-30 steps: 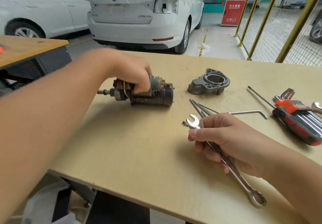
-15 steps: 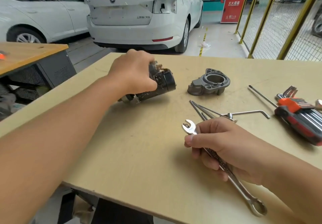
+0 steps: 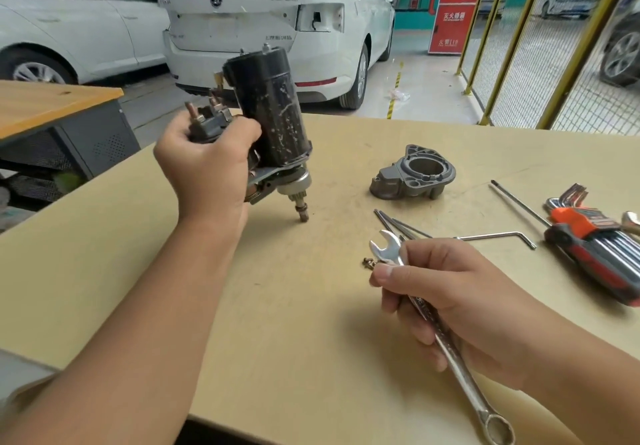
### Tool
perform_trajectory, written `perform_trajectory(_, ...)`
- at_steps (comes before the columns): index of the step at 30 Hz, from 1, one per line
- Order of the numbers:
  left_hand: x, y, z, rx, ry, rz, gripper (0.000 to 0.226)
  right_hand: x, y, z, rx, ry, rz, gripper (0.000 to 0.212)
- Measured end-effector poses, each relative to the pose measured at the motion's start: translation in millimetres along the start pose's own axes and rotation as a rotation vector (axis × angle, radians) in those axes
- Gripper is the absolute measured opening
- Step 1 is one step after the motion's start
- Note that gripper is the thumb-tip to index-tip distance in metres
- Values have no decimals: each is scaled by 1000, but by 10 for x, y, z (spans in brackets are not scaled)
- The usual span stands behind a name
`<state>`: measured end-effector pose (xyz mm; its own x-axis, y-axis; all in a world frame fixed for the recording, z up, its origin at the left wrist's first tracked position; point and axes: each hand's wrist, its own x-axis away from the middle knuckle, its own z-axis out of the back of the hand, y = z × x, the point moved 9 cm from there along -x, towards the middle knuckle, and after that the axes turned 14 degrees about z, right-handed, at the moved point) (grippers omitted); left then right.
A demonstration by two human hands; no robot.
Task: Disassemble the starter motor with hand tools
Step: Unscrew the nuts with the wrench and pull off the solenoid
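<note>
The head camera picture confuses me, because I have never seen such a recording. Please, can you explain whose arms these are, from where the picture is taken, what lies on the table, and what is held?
There is no robot here. A person wears one camera on the head, so you look down along that person's own two arms at a workbench in a car workshop.

The left hand grips the starter motor and holds it nearly upright, its shaft tip pointing down at the bench. The right hand holds a combination wrench, open end forward.

On the bench lie a grey metal housing, already taken off, some long thin bolts, a few small screws, one loose hex key, and a set of hex keys in a red and orange holder. White cars stand behind.
</note>
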<state>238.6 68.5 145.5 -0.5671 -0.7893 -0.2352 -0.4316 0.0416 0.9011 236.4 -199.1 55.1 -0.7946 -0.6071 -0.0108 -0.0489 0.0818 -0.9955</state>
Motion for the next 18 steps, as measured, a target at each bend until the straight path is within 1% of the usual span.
perform_trajectory(3,85,51,10,-83,-44,-40,26,7,-8,-75,-10,-49,-2,23)
perform_trajectory(5,172,105,-4,-175,-126,-96,23,12,-17,-112,-27,-67,2,25)
perform_trajectory(8,430,171,-54,-302,-256,-219,29,1,-45,-137,-48,-60,35,30)
perform_trajectory(12,784,166,-24,-393,-286,-354,36,-4,-82,-161,-35,-56,86,33)
perform_trajectory(15,1006,148,-83,-562,-335,-533,41,20,-65,-210,2,-114,89,32)
perform_trajectory(18,1182,81,-248,-721,-428,-663,43,59,17,-257,74,-182,27,35)
